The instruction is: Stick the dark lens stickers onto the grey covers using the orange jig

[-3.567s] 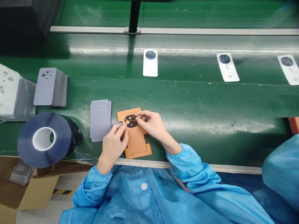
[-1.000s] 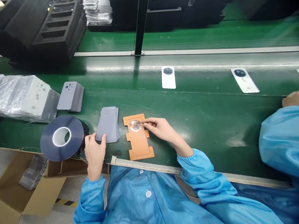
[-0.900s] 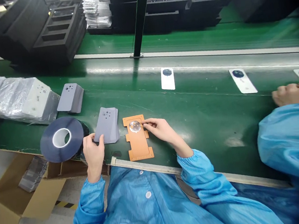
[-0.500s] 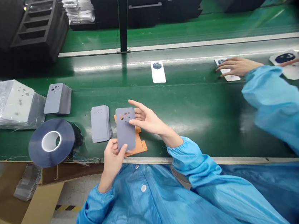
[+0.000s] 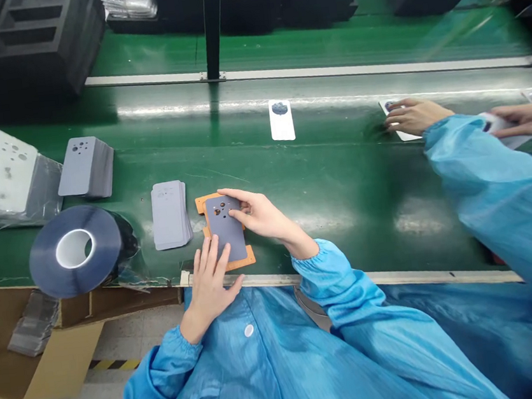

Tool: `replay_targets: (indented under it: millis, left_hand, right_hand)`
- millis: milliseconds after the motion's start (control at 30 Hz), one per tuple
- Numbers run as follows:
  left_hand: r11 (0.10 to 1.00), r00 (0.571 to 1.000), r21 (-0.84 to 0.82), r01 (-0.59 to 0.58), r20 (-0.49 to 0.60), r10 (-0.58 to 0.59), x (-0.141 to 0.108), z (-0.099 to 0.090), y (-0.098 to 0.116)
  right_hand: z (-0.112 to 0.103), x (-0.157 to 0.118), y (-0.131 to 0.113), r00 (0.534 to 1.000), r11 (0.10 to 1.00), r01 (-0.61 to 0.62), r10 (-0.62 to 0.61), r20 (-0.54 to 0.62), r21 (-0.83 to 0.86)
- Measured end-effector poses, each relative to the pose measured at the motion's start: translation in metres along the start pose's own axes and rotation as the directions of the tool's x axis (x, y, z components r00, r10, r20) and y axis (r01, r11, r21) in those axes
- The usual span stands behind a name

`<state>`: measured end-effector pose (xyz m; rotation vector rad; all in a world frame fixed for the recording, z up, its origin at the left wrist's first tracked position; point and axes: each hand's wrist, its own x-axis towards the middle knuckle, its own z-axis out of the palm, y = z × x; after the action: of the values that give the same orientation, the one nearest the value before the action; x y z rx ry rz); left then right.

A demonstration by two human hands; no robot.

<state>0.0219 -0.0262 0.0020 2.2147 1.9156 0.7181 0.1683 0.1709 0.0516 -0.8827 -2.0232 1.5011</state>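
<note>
A grey phone back cover (image 5: 229, 232) with several small holes near its top lies on an orange jig (image 5: 244, 257). My right hand (image 5: 263, 216) grips the cover's upper right, the thumb on its face and the fingers by the top edge. My left hand (image 5: 211, 282) is open, its spread fingertips at the cover's lower left edge. Just left of the jig is a stack of grey covers (image 5: 168, 220). Farther left stands another stack (image 5: 83, 166) of such covers.
A large tape roll (image 5: 46, 253) and a plastic-wrapped bundle (image 5: 0, 169) occupy the bench's left side. A white phone back (image 5: 282, 124) lies beyond my hands. At right, a co-worker's hands (image 5: 417, 117) handle white phone backs. An open carton (image 5: 57, 370) sits below the left edge.
The grey cover has been lowered from above the orange jig onto it. My left hand has let go of its lower edge and spread its fingers; the right has closed at the top.
</note>
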Motion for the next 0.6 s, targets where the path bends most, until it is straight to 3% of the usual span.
replay_targets:
  millis: [167,300,600]
  left_hand:
    - [0.998,0.997,0.065,-0.003,0.082,-0.002,-0.002,0.006,-0.001]
    - [0.995,0.994,0.101,0.006,0.112,-0.018,-0.005,0.009,-0.001]
    - [0.991,0.996,0.13,-0.023,0.087,0.012,-0.008,0.013,-0.004]
  right_hand:
    - [0.0,0.004,0.004,0.992,0.97,0.127,-0.125,0.023,-0.208]
    - [0.006,0.006,0.015,0.982,0.885,0.182,-0.182,0.042,-0.428]
    - [0.026,-0.001,0.022,0.998,0.676,0.058,-0.044,0.039,-0.735]
